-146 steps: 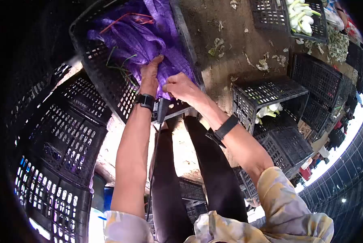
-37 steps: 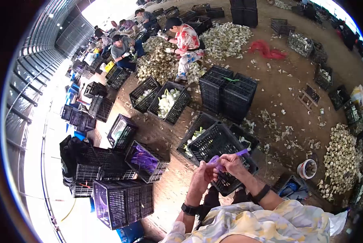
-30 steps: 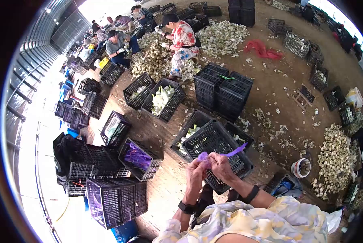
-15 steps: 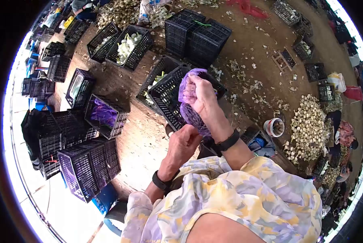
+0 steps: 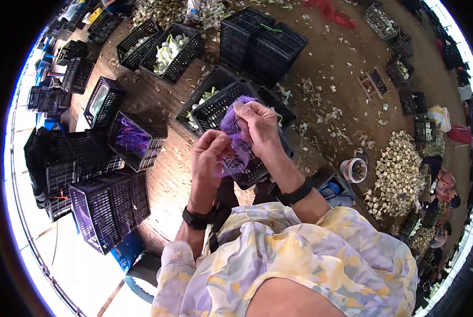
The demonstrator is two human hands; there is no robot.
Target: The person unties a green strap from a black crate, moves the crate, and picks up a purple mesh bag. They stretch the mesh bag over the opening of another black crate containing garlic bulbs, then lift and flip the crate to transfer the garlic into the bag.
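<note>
A purple mesh bag (image 5: 235,134) is stretched between my two hands, above a black plastic crate (image 5: 207,117). My left hand (image 5: 209,156) pinches the bag's lower left edge. With fingers closed, my right hand (image 5: 257,127) grips its upper right part. The netting looks thin and see-through, and I make out no contents. Behind it, a second black crate (image 5: 215,79) overlaps the first and holds some pale vegetables with green stems (image 5: 207,96).
Purple mesh bags (image 5: 133,138) lie in a crate at left, above stacked crates (image 5: 110,206). White-green vegetables (image 5: 170,53) fill a crate at upper left. Tall crates (image 5: 260,45) stand ahead. At right are a white bucket (image 5: 354,170) and a heap of pale bulbs (image 5: 397,174).
My left hand has risen and moved left and now pinches the bag's edge. My right hand has lowered slightly. The bag is now spread between both hands.
</note>
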